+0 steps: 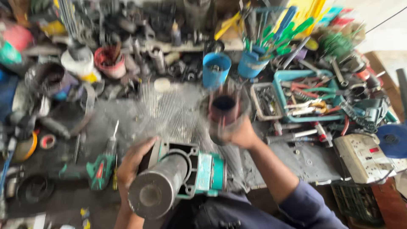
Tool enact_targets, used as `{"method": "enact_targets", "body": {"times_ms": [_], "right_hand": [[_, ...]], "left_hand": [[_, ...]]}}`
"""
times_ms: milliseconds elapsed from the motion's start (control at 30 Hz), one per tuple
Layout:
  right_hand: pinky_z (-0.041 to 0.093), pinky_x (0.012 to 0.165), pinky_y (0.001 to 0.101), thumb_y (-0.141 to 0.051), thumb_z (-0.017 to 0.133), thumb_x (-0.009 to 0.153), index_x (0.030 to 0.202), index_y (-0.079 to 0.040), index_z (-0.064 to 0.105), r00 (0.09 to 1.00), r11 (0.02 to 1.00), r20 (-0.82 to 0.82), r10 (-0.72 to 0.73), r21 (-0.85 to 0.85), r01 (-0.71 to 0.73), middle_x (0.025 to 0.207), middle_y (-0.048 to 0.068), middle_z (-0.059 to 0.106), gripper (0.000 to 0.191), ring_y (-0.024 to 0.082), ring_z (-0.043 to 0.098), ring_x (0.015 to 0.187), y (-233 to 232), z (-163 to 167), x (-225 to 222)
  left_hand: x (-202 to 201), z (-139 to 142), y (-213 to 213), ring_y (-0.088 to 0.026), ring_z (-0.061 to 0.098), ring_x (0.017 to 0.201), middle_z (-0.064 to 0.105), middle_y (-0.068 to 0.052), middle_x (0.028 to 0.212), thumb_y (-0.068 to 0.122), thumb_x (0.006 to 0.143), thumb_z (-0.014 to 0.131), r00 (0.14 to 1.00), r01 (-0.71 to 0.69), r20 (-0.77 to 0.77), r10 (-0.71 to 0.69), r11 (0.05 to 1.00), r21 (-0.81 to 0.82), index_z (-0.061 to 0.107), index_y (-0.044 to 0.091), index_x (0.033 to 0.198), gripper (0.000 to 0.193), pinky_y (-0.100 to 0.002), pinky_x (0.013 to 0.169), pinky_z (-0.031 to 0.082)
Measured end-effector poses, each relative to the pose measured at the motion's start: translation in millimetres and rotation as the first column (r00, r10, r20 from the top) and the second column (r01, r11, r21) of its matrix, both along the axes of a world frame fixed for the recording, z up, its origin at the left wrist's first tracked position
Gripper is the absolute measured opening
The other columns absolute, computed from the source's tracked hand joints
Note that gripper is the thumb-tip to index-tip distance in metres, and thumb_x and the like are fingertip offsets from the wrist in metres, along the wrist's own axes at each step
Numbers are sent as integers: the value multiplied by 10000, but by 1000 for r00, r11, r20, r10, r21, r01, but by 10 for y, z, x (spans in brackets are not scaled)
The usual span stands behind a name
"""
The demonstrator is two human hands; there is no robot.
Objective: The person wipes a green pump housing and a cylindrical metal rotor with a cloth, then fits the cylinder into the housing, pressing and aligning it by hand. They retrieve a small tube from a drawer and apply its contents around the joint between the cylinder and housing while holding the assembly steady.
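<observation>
Hands on the job at a crowded workbench (296,159). Far left lies a green cordless drill (99,169), flat on the dark surface and apart from the work. Next, the left hand (133,163) is clasped round the near-left flank of a big teal power-tool housing with a grey metal cylinder (178,180). Its long axis runs from the near left, blunt end toward the camera, up toward the far right. Just beyond that far end, the right hand (241,135) grips a dark red cylindrical motor winding (224,112), hollow mouth up, fingers closed on its lower side. It is blurred, so finer detail I cannot tell. That winding sits up and right of the housing's open end, nearly in line with it. Further right, a teal tray of pliers (305,99) and a white power strip (364,157).
</observation>
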State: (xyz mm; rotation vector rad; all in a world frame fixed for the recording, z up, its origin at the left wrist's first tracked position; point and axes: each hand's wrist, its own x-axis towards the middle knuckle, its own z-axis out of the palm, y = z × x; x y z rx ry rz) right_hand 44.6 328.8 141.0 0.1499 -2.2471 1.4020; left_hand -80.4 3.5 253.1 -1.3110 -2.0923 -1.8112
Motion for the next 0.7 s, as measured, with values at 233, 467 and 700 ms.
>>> {"method": "enact_targets", "body": {"times_ms": [233, 467, 700], "right_hand": [[543, 1101, 400, -308, 982, 756, 1374, -51, 640, 982, 984, 149, -113, -119, 131, 1337, 100, 722, 752, 224, 692, 1233, -46, -313, 354], [492, 1107, 392, -292, 867, 867, 1412, -80, 556, 987, 950, 139, 75, -311, -29, 1361, 66, 673, 662, 188, 650, 1249, -231, -616, 675], [464, 1155, 406, -167, 783, 945, 1324, -118, 708, 982, 983, 154, 109, 127, -129, 1410, 62, 683, 389, 214, 641, 1308, -163, -928, 620]], "left_hand": [[-34, -26, -18, -281, 695, 1207, 712, -133, 1277, 219, 798, 748, 999, -46, -1, 46, 993, -110, 659, 34, 1297, 540, -359, 1044, 519], [-151, -89, 70, -286, 615, 1288, 655, -161, 1339, 63, 875, 453, 971, 137, 188, -145, 989, 56, 610, -7, 1358, 512, -366, 1128, 443], [-386, -235, 28, -338, 609, 1306, 635, -242, 1362, 691, 1019, 480, 971, 236, 82, -226, 962, -139, 573, -91, 1351, 855, -411, 1118, 466]]}}
